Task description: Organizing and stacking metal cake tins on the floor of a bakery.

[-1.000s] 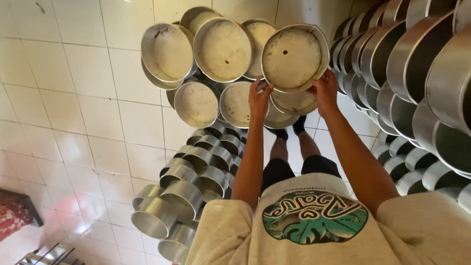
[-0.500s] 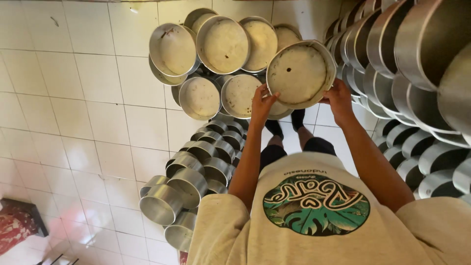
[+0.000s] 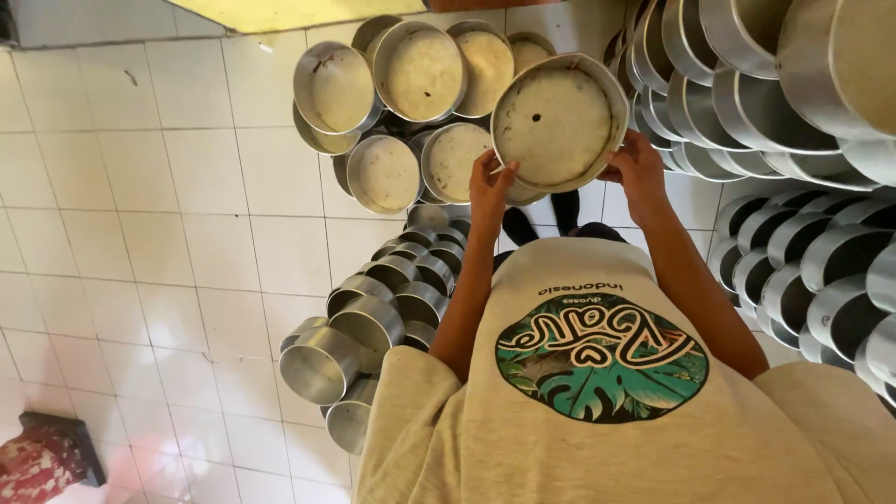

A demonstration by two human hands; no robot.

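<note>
A round metal baking pan [image 3: 558, 123] with a pale, dusty base and a small hole in its middle is tilted up in front of me. My left hand [image 3: 489, 189] grips its lower left rim. My right hand [image 3: 638, 174] grips its lower right rim. Just behind the pan lies a cluster of similar round pans [image 3: 420, 70], showing their floured bases. My feet [image 3: 539, 217] show below the pan, between my arms.
Rows of nested metal pans [image 3: 378, 313] lie on the white tiled floor [image 3: 140, 233] to my left. More stacked pans [image 3: 803, 103] fill the right side. A dark red object [image 3: 42, 462] sits at the bottom left corner.
Both hands keep their grip on the pan, which has shifted slightly lower and nearer to my body. The view has moved a little across the floor.
</note>
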